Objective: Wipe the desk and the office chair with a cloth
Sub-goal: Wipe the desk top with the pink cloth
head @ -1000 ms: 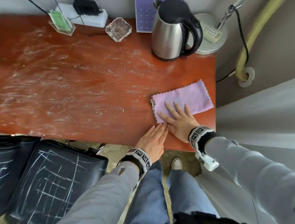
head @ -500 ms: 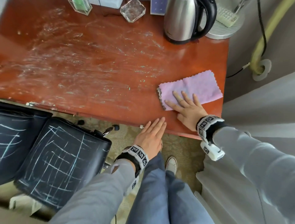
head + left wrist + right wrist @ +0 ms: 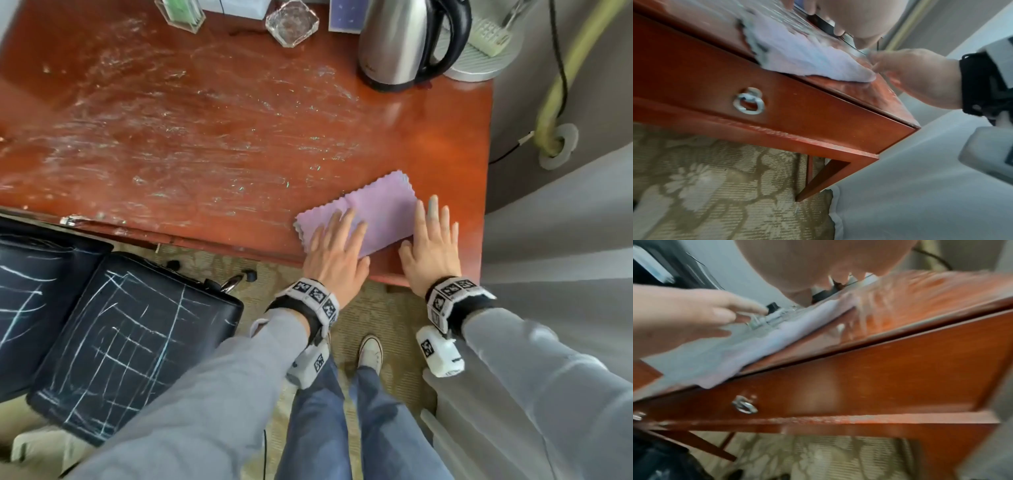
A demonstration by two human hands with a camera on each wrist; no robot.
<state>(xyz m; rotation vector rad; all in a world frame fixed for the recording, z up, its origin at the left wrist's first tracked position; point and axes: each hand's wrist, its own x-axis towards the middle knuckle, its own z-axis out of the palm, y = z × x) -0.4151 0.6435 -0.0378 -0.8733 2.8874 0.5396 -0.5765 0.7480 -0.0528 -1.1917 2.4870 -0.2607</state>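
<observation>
Head view, with both wrist views. A lilac cloth lies flat on the red-brown bench, near its front edge toward the right-hand corner. The left hand rests on the cloth's near left part, fingers straight and spread, gripping nothing. The right hand lies flat with fingers straight just beside the cloth's right edge, at the front corner of the bench; whether its thumb touches the cloth cannot be told. The left wrist view shows the cloth reaching the bench's front edge, above a drawer front with a metal ring pull. Pale streaks and smears cover most of the bench top left of the cloth. At the back stand a steel kettle, a glass ashtray and a clear holder with green contents. A black office chair marked with white scribbled lines stands at the lower left, just beside the bench
</observation>
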